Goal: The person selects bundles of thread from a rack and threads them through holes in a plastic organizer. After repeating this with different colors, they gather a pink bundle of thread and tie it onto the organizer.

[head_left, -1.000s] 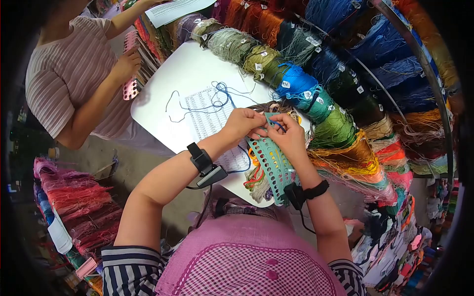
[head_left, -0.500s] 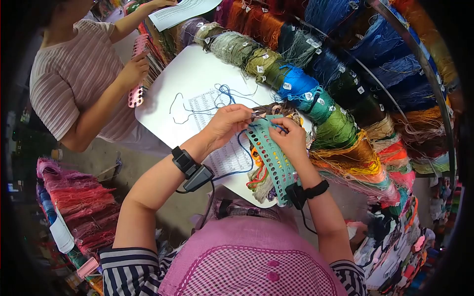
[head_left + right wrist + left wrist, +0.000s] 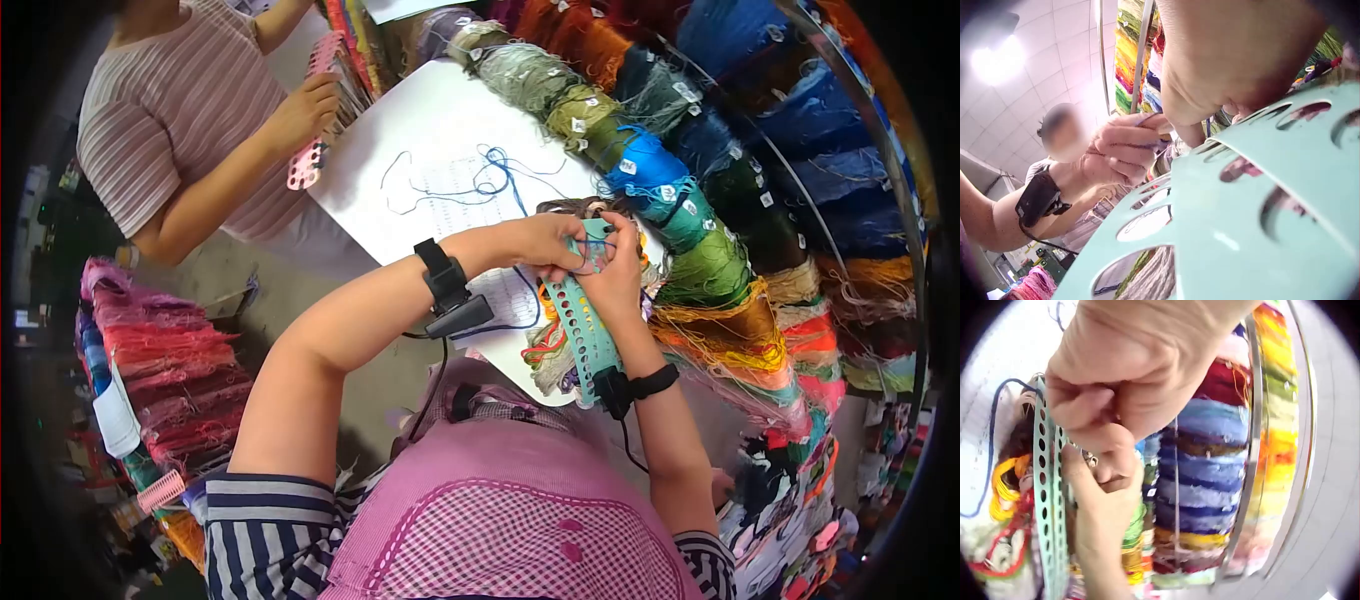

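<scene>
In the head view a mint-green card with rows of holes lies lengthwise below both hands, its top end between them. My left hand pinches dark blue thread at that end, fingers curled. My right hand grips the card's upper end, close beside the left. Blue thread runs from the hands in loops over a printed sheet. In the left wrist view the left hand has curled fingers over the card. The right wrist view shows the card large, its holes partly over threads.
Under the sheet is a white table. Colourful thread skeins with tags line its right side. Mixed threads lie beside the card. A person at the left holds a pink holed card. Red and pink skeins hang lower left.
The left hand, which was apart from the right at the card's left side, is now close against it at the card's top. The table and skeins have shifted in the head view.
</scene>
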Demonstrator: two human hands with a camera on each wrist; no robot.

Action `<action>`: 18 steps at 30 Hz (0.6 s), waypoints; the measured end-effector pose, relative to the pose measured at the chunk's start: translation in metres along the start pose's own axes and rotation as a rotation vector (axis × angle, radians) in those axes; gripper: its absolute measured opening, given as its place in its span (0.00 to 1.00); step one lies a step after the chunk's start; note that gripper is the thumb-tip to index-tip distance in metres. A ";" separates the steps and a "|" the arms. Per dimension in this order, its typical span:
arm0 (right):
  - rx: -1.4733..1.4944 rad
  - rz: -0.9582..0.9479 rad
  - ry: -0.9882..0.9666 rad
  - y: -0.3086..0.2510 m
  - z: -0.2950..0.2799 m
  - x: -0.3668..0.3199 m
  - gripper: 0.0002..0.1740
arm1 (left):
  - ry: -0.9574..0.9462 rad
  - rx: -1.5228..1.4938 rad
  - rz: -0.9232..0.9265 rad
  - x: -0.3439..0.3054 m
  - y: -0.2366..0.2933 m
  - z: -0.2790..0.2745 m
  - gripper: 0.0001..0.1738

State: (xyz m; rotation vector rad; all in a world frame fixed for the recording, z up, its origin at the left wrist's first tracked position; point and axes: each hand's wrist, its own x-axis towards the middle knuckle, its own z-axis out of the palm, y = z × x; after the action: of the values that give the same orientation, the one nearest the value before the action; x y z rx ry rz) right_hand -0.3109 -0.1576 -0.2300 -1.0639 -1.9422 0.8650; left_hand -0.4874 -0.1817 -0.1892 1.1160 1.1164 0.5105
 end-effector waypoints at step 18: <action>-0.001 0.195 -0.150 0.011 -0.002 0.009 0.32 | 1.066 -0.248 0.667 -0.232 0.073 -0.093 0.08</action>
State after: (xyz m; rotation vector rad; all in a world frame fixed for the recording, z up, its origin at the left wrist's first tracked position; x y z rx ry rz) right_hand -0.3080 -0.1439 -0.2355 -1.2348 -1.9844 1.0775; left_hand -0.6507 -0.2958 -0.0219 0.9681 1.4819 1.8650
